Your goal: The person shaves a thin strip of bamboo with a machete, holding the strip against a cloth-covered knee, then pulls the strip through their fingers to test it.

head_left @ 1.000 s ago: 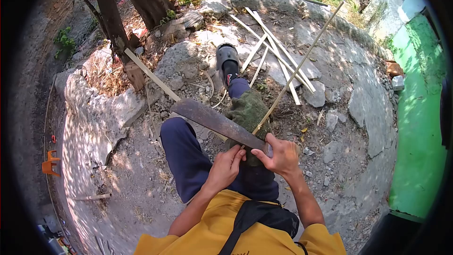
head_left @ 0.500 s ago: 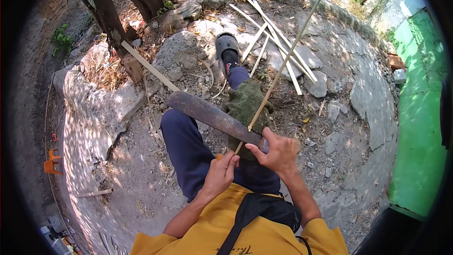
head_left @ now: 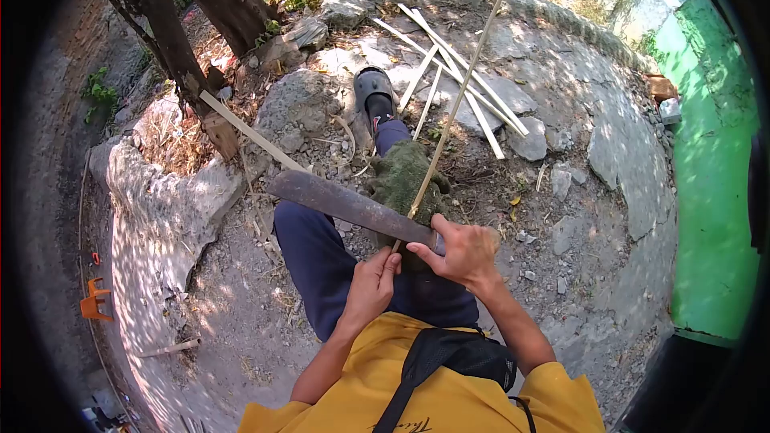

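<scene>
My left hand [head_left: 370,289] pinches the near end of a long, thin bamboo strip [head_left: 453,116], just below the blade. From there the strip slants up and away across my leg. In my right hand [head_left: 465,255] is the handle of a machete [head_left: 345,207], its broad dark blade pointing left. The blade lies across the strip near my left fingertips, and pale, frayed shavings show on the strip just beyond it. Under the strip, a fuzzy green covering [head_left: 401,179] lies over my outstretched leg. Most of the handle is hidden by my right fingers.
Several split bamboo strips [head_left: 473,84] lie crossed on the broken concrete ahead. Another pale slat [head_left: 249,130] leans by the tree trunk [head_left: 164,28]. Rocks [head_left: 293,104] stand left of my shoe [head_left: 374,90]. A green wall [head_left: 714,192] runs along the right.
The view has shifted slightly. Both hands, the machete and the strip sit a little further left in view, and the strip looks a bit steeper. Both grips are the same.
</scene>
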`<action>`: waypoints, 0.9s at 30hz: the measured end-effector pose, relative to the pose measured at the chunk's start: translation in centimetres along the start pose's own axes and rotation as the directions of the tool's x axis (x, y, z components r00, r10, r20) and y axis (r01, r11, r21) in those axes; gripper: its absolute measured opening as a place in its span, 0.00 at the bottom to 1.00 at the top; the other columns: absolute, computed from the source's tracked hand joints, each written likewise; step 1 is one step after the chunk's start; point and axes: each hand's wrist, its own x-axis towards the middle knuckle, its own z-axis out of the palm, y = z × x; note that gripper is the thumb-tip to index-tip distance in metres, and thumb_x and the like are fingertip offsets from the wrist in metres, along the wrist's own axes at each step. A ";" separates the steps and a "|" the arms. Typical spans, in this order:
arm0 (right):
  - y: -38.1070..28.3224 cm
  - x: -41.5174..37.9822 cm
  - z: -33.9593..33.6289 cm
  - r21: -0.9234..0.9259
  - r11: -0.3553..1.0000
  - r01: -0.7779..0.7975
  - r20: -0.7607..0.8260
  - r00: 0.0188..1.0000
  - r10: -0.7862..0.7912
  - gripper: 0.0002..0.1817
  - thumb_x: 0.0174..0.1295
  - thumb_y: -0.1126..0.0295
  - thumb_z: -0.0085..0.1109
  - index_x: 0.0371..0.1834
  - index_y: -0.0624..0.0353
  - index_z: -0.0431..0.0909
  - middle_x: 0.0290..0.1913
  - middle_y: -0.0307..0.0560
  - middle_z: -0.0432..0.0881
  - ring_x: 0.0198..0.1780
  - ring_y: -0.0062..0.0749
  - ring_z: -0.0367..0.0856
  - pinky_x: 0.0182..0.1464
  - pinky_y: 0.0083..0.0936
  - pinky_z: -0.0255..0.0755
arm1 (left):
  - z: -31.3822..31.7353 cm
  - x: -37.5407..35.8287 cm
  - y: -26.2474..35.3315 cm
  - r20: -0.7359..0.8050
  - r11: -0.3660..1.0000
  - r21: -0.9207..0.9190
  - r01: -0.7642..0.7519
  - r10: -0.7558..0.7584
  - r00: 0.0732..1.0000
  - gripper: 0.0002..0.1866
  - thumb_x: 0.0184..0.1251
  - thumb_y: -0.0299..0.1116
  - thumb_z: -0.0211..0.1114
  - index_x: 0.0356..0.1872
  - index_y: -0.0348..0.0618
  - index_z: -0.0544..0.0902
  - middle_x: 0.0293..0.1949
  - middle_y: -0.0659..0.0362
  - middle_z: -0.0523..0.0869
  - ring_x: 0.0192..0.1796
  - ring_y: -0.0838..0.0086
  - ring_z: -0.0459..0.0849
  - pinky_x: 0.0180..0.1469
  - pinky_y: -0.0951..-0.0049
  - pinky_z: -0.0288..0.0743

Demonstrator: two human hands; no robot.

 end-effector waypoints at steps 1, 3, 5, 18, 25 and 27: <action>0.0 -0.1 -0.1 0.007 1.000 -0.017 -0.003 1.000 0.017 0.33 0.68 0.32 0.65 0.36 0.56 0.78 0.25 0.55 0.87 0.27 0.56 0.88 0.28 0.48 0.77 | 0.2 -0.6 -0.3 0.011 1.000 -0.014 0.025 -0.024 1.000 0.16 0.88 0.34 0.57 0.35 0.37 0.77 0.21 0.50 0.75 0.21 0.67 0.74 0.28 0.64 0.67; 0.1 0.4 -0.1 0.016 1.000 -0.027 -0.003 1.000 0.027 0.33 0.68 0.31 0.64 0.36 0.56 0.78 0.25 0.55 0.87 0.27 0.56 0.88 0.28 0.48 0.77 | 0.3 -0.9 -0.5 -0.030 0.999 -0.044 0.003 -0.005 1.000 0.17 0.88 0.34 0.56 0.34 0.37 0.76 0.20 0.50 0.73 0.20 0.68 0.73 0.27 0.64 0.65; 0.0 0.1 0.3 0.007 0.999 -0.034 -0.036 0.999 0.034 0.33 0.68 0.31 0.65 0.36 0.56 0.78 0.25 0.55 0.86 0.27 0.56 0.88 0.28 0.47 0.77 | -0.2 -0.8 -0.2 0.012 0.999 -0.011 0.031 -0.031 0.999 0.17 0.88 0.34 0.56 0.34 0.37 0.77 0.20 0.50 0.74 0.20 0.68 0.74 0.28 0.64 0.66; -0.7 -0.2 -0.5 -0.031 1.000 -0.003 0.031 1.000 0.004 0.32 0.66 0.32 0.67 0.34 0.55 0.78 0.24 0.52 0.85 0.26 0.53 0.88 0.28 0.45 0.76 | -0.6 1.2 1.5 0.009 0.999 -0.007 0.034 -0.034 0.999 0.14 0.87 0.32 0.57 0.36 0.35 0.77 0.24 0.48 0.80 0.25 0.52 0.82 0.30 0.61 0.70; -0.7 0.4 -0.2 -0.017 0.999 -0.046 -0.017 0.999 0.045 0.33 0.67 0.32 0.66 0.34 0.56 0.78 0.23 0.53 0.85 0.25 0.53 0.87 0.27 0.45 0.75 | -1.0 -1.3 0.1 0.052 0.999 0.027 0.034 -0.035 0.998 0.13 0.87 0.31 0.57 0.37 0.35 0.77 0.24 0.48 0.80 0.25 0.52 0.82 0.31 0.63 0.71; -0.6 0.2 0.0 0.000 0.999 -0.039 -0.012 0.999 0.039 0.34 0.67 0.31 0.66 0.34 0.56 0.78 0.23 0.53 0.85 0.25 0.53 0.87 0.27 0.45 0.75 | -1.0 -0.6 0.2 0.044 0.999 0.030 0.046 -0.047 0.998 0.13 0.87 0.31 0.57 0.37 0.35 0.77 0.24 0.48 0.80 0.25 0.52 0.81 0.31 0.63 0.71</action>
